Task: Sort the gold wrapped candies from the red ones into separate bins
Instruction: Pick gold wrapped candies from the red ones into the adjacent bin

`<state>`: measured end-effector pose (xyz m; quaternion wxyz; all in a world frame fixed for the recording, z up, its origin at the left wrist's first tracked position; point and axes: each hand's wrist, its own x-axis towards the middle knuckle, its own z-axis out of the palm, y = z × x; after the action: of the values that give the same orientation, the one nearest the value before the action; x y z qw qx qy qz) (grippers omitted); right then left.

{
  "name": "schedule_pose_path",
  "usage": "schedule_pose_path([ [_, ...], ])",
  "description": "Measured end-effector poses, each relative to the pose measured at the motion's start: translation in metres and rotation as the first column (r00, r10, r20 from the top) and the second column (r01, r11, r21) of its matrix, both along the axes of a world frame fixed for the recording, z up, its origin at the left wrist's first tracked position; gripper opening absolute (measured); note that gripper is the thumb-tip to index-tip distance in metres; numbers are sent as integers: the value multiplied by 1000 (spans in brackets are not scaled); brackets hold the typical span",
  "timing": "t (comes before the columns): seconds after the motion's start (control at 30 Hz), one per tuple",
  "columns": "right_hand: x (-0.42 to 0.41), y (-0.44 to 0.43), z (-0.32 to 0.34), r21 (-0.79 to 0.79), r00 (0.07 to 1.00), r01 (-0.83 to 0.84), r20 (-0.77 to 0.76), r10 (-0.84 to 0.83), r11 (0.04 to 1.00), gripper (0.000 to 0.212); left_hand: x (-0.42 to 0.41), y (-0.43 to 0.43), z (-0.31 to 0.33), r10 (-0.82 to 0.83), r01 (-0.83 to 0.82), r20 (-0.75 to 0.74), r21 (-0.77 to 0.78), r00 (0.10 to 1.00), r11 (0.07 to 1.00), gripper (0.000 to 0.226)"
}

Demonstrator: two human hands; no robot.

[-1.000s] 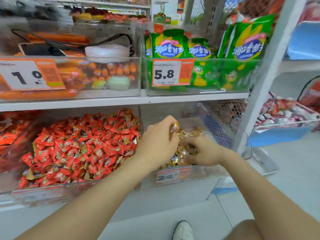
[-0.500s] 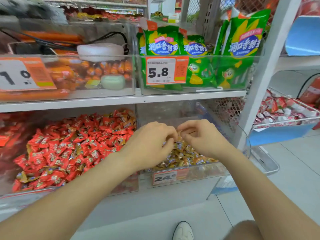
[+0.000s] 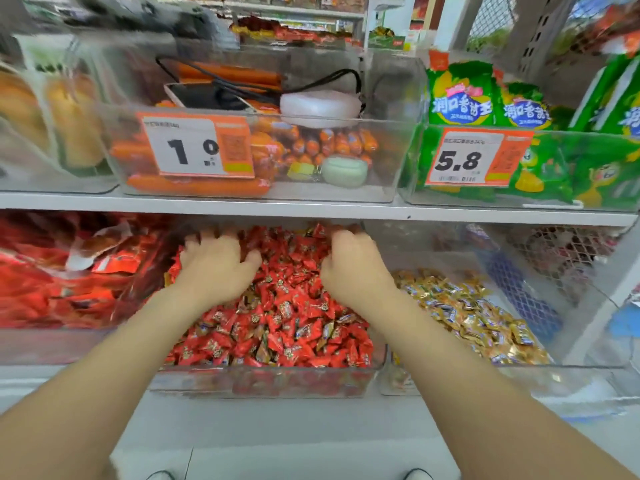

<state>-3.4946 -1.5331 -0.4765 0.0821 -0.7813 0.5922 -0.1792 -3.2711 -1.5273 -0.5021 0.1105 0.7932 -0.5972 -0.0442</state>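
Two clear bins are seen side by side: red candies point(image 3: 287, 306) are heaped in the left bin point(image 3: 263, 382), gold candies point(image 3: 464, 313) in the right bin point(image 3: 450, 379). Both hands, earlier over the gold heap, are now placed on the far red heap. The left hand point(image 3: 214, 261) is splayed flat; the right hand point(image 3: 353, 265) has its fingertips buried, so any grasp cannot be told. A few gold candies are mixed among the crinkled, shiny red ones.

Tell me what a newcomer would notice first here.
The heap of red candies filling the middle bin, with the left hand and right hand on its far part. Gold candies lie to its right. Above, two orange labels stand out: the 1.0 tag and the 5.8 tag.
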Motion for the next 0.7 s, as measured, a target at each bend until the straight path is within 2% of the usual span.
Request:
schedule_pose_path([
  [0.07, 16, -14, -6, 19, 990, 57, -131, -54, 998, 48, 9, -10, -6, 67, -66, -47, 9, 997, 998, 84],
  [0.13, 30, -29, -18, 51, 980, 106, -177, -96, 993, 62, 16, -17, -11, 94, -93, -137, 17, 986, 996, 81],
  [0.27, 51, -56, -44, 121, 975, 217, -68, -210, 969, 65, 25, -29, -13, 98, -101, -260, 2, 961, 995, 100],
  [0.43, 64, -62, -34, 253, 922, 323, 135, -363, 912, 59, 22, -33, -12, 44, -47, -192, -14, 980, 999, 108],
  [0.53, 64, -71, -39, 293, 940, 271, 124, -317, 917, 63, 18, -31, -13, 30, -24, -146, 40, 989, 999, 109],
  [0.6, 59, -71, -37, 338, 948, 192, 178, -263, 921, 53, 11, -28, -12, -17, 26, -120, 73, 993, 997, 98],
  [0.7, 54, -63, -29, 361, 919, 95, 327, -221, 928, 36, 3, -26, -8, -136, 151, -183, 74, 974, 986, 84],
])
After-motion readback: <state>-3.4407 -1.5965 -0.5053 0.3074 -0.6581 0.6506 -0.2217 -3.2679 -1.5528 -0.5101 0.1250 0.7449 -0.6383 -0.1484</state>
